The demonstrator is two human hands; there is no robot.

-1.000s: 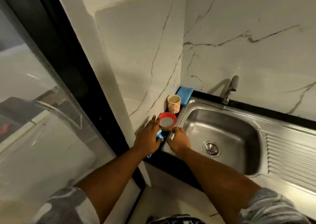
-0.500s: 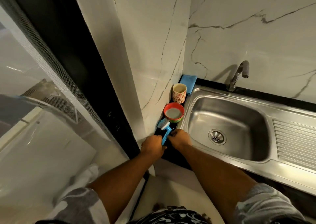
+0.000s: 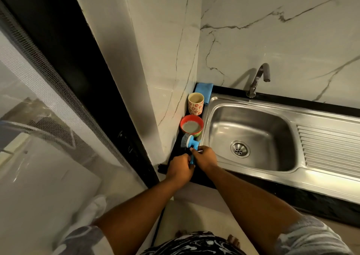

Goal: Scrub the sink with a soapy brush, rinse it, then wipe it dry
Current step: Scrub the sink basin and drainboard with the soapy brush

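Brush (image 3: 189, 140) handle mostly hidden: both hands meet over it, and only the blue head, its grey bristles and a short strip of blue between the hands show. Left hand (image 3: 180, 169) has its fingers curled around the lower handle. Right hand (image 3: 206, 158) closes on the handle just below the head, thumb tip at the neck; a thin white sliver by its fingers is too small to make out. The brush sits over the black counter (image 3: 292, 200) at the sink's left edge, head just beside the red bowl (image 3: 191, 116), outside the basin. Whether the bristles touch the counter cannot be told. Both sleeves are cut off at the bottom edge. Bowl holds a cloudy grey liquid, filling it partway. Behind it, against the marble wall, stands a cup (image 3: 195, 108) with a red flower pattern, upright; its inside looks pale and its contents are unclear. A folded blue cloth (image 3: 203, 88) lies in the corner behind the cup, partly hidden by it. Steel sink (image 3: 263, 122) basin holds nothing but the drain (image 3: 240, 149). Tap (image 3: 258, 79) stands at the back rim, spout over the basin. Ribbed drainboard (image 3: 327, 147) runs off the right edge.
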